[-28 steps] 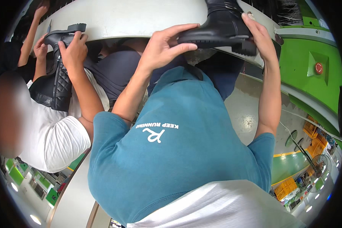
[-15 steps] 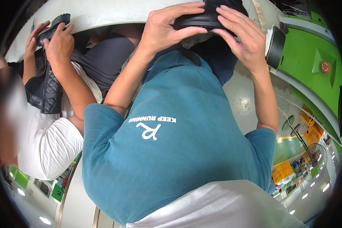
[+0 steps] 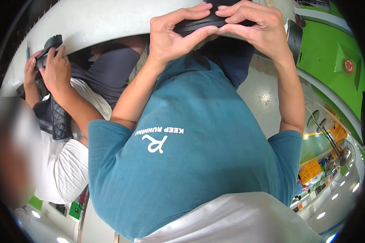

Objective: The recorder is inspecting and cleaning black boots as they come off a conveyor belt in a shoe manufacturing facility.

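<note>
Both hands are up at the top edge here, the left hand (image 3: 172, 34) and the right hand (image 3: 257, 28) brought together and clamped around a black boot (image 3: 202, 23), thumbs pressing in from below and fingertips (image 3: 227, 8) meeting across the top. The boot sits squeezed between the palms over the pale curved workbench (image 3: 109, 20), and most of it runs out of the picture, so which part is being gripped is hard to say, possibly the sole or the heel end. The danger, as I read it, is the grip itself: thumbs digging into a narrow dark edge could slide off smooth material, and the boot would drop against the bench rim or onto the teal shirt (image 3: 198, 154) below. Pinching that hard might also crease or scuff the surface. To the left, a co-worker's hands (image 3: 54, 67) work on a second, quilted black boot (image 3: 52, 117), near enough that a slipped elbow could knock into them.
</note>
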`<action>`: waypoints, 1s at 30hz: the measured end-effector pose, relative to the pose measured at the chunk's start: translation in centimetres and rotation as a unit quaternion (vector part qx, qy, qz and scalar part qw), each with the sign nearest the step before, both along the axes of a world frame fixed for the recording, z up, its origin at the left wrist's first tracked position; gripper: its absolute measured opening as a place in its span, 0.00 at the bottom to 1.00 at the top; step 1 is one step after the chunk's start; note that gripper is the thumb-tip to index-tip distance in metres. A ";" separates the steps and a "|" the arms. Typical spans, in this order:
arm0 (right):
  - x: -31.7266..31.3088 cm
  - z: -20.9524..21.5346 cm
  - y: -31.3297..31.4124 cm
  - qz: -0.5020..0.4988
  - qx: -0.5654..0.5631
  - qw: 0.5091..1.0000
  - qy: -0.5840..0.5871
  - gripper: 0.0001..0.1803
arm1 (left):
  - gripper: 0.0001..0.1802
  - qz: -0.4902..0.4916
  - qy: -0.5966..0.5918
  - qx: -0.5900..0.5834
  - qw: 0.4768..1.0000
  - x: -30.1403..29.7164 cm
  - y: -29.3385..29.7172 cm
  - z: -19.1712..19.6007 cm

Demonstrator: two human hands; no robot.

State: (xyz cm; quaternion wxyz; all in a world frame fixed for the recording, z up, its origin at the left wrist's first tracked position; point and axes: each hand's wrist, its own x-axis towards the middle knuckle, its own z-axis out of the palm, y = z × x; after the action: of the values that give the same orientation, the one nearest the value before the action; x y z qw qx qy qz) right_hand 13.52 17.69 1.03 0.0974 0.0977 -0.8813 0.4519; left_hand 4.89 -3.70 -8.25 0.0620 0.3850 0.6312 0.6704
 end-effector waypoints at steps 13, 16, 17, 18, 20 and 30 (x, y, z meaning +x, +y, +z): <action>-0.6 -4.7 6.1 -0.225 -0.274 0.896 -0.268 0.33 | 0.20 -0.041 -0.120 0.035 0.991 0.3 0.7 -0.4; 0.6 -1.1 6.5 -0.163 -0.266 0.924 -0.222 0.34 | 0.25 0.002 0.057 -0.062 0.996 0.1 1.3 2.1; 1.2 0.6 6.4 -0.162 -0.141 0.966 -0.142 0.34 | 0.28 0.027 0.120 -0.052 0.991 0.1 1.9 4.1; 1.6 2.8 5.9 -0.154 -0.013 0.986 -0.062 0.35 | 0.28 0.025 0.126 -0.052 0.990 -0.3 2.7 6.6; 2.2 9.6 3.1 -0.202 0.002 0.979 -0.040 0.30 | 0.27 0.133 0.415 0.039 0.899 -1.3 4.6 11.8; 2.7 0.9 5.6 -0.101 -0.389 0.904 0.146 0.31 | 0.35 -0.033 0.564 -0.358 0.744 -4.5 7.6 20.7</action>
State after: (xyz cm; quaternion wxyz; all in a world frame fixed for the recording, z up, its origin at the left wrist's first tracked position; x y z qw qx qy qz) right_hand 16.18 23.30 1.94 0.3005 0.0278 -0.6168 0.7270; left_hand 0.41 3.93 12.41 -0.1500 0.6628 0.7316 0.0541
